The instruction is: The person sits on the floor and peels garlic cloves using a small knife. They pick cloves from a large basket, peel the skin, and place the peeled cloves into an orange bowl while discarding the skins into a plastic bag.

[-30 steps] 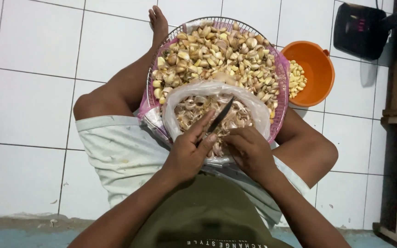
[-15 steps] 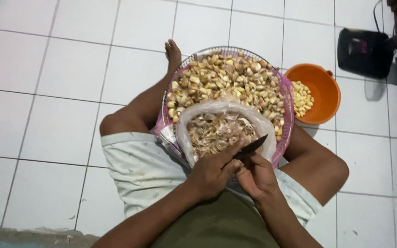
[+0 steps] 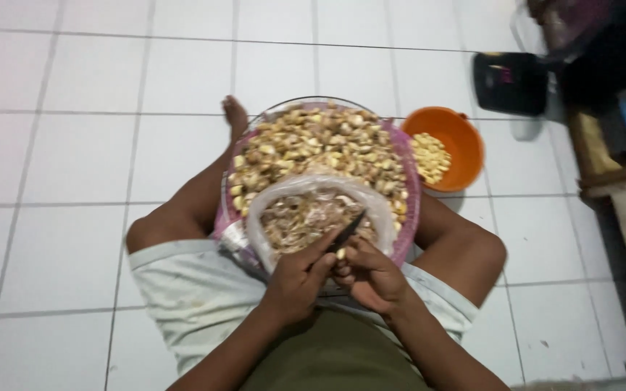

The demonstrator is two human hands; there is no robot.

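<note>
I sit cross-legged on a white tiled floor with a round pink basket (image 3: 409, 217) of unpeeled garlic cloves (image 3: 320, 148) in my lap. A clear plastic bag (image 3: 284, 199) of papery peels lies open on the near side of the basket. My left hand (image 3: 295, 279) grips a small dark-bladed knife (image 3: 349, 228), its blade pointing up and right over the bag. My right hand (image 3: 374, 279) is close beside it, fingers pinching a pale garlic clove (image 3: 340, 253) against the blade's base.
An orange bowl (image 3: 461, 137) with peeled pale cloves stands on the floor right of the basket. A black device (image 3: 508, 83) sits farther back right. Wooden furniture (image 3: 617, 174) with stacked items lines the right edge. My bare foot (image 3: 235, 116) sticks out behind the basket.
My hands stay together over the bag. The knife blade has swung from pointing steeply up to leaning right, and the head view has shifted a little.
</note>
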